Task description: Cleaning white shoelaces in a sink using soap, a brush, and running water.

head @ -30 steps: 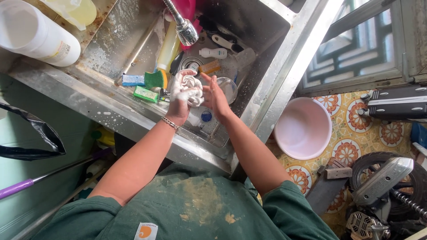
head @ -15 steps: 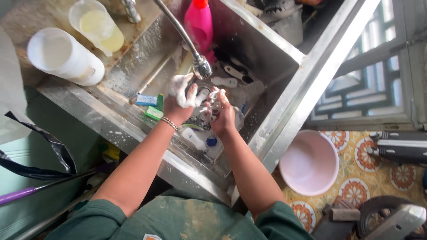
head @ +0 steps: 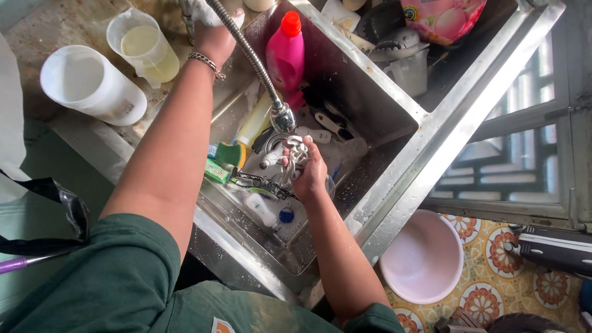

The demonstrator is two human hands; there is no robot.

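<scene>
- A person in a green shirt bends over a stainless-steel sink, the right hand closed around a soapy, pale metal fitting held just under the spray head of the flexible faucet.
- The left hand reaches up to the base of the faucet at the top edge of the view, a bracelet on its wrist; the fingers run out of view, so how far they are closed cannot be told.
- Suds coat the fitting and the right hand's fingers, and the likeliest slip is a wet grip letting the piece drop into the clutter below.
- That clutter is dense: a green scrub brush, dark pliers-like tools and small plastic bottles lie on the sink floor, so a dropped part could knock them about or be lost among them.
- A sudden full flow from the spray head, so close above the fitting, could splash water over the sink rim onto the patterned floor, where a pink basin stands.
- A pink detergent bottle with a red cap stands upright beside the hose and could be toppled if the hose swings.
- On the surface to the left, a pitcher of yellowish liquid and a white jug sit near the reaching forearm, which could nudge them.
</scene>
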